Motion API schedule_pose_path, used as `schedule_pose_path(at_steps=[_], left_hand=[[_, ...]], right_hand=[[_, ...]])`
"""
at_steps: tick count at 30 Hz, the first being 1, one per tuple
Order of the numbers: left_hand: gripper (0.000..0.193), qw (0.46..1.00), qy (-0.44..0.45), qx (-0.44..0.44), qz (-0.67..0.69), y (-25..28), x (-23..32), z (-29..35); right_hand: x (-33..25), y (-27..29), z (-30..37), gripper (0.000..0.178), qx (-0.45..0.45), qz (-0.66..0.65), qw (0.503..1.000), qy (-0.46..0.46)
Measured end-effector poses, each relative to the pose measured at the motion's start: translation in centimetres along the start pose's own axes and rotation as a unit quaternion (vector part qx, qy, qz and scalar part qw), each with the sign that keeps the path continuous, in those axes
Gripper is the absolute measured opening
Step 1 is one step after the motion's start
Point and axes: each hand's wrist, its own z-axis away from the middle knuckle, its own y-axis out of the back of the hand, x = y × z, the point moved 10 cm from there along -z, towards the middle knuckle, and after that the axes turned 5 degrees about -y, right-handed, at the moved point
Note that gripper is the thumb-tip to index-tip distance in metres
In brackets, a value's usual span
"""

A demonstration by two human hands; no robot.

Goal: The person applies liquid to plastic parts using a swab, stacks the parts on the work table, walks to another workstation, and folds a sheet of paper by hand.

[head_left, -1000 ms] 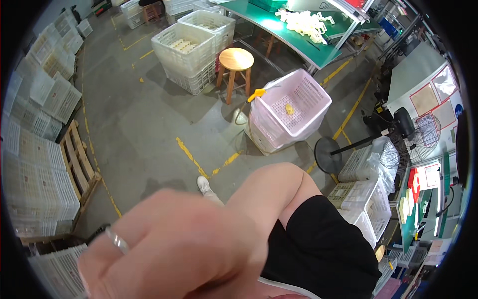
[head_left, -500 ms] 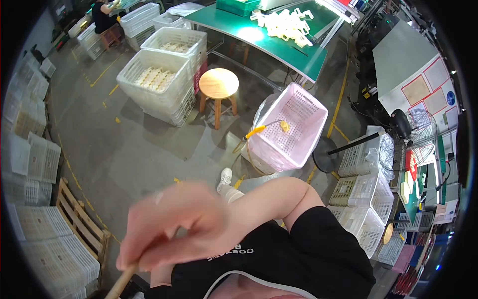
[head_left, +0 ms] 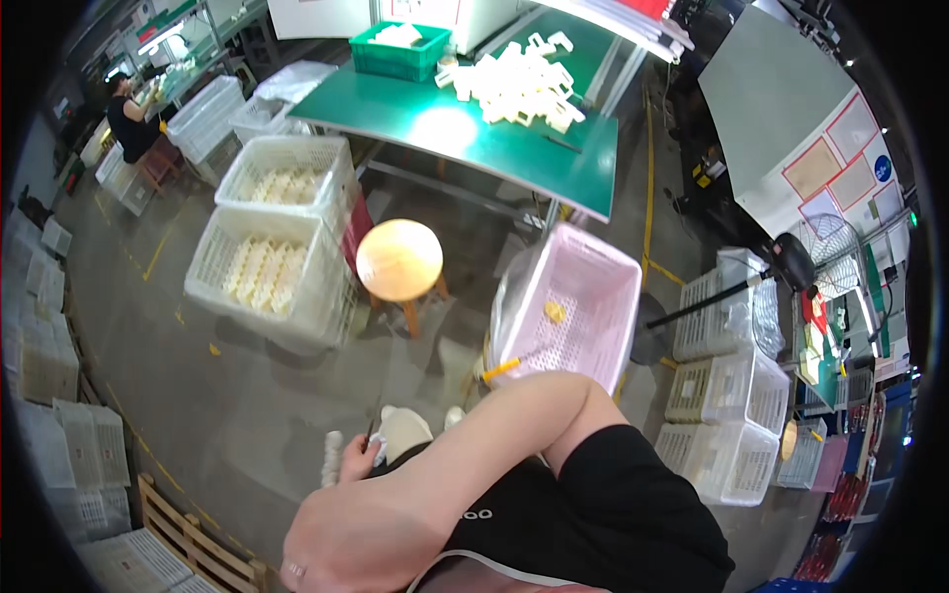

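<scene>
Low in the view, my left hand (head_left: 358, 459) is closed around a thin dark rod-like tool (head_left: 374, 417), with a bit of white at the fingers. Right beside it stands a white ridged, rod-like piece (head_left: 332, 459); whether the hand touches it I cannot tell. Across my body reaches my right forearm, and my right hand (head_left: 341, 539) is bent down at the lower edge, blurred, its fingers hidden. A pink crate (head_left: 628, 296) lined with plastic stands ahead of my right arm. In it lies a small yellow lump (head_left: 555, 312), and an orange-handled tool (head_left: 501, 370) rests over its near rim.
A round wooden stool (head_left: 399, 259) and white crates (head_left: 203, 272) of pale parts stand ahead left. Behind is a green table (head_left: 386, 114) with a heap of white pieces (head_left: 519, 84) and a green bin (head_left: 395, 59). Stacked crates (head_left: 746, 435) and a fan (head_left: 791, 259) are at right.
My right hand was raised in front, pinching a light wooden stick; it has dropped toward the lower edge and the stick is out of sight. My left hand has come into view. My view has tilted.
</scene>
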Motion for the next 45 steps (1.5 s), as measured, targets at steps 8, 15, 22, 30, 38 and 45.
schedule_pose_path(at_steps=[8,15,22,30,38,45], left_hand=[[0.031,0.963,-0.148,-0.025,-0.226,3.2,23.3,-10.5],[0.038,0.958,-0.103,-0.073,-0.259,8.4,24.1,-26.0],[0.041,0.934,-0.126,-0.180,-0.281,-1.0,32.4,-34.5],[0.049,0.913,-0.070,-0.255,-0.310,-12.4,38.2,-37.3],[0.053,0.890,-0.157,-0.263,-0.337,-17.7,43.7,-42.3],[0.040,0.907,-0.214,-0.231,-0.278,-20.7,50.9,-50.7]], right_hand=[[21.2,14.9,13.4,0.017,0.181,0.032,0.910,-0.373],[26.8,20.2,30.0,0.023,0.462,-0.045,0.685,-0.561],[24.7,23.6,39.3,0.023,0.569,0.005,0.587,-0.575],[16.5,33.7,44.4,0.011,0.553,0.319,0.553,-0.536],[13.1,36.4,49.0,0.010,0.542,0.456,0.473,-0.525],[14.9,40.7,52.9,0.009,0.500,0.456,0.470,-0.567]])
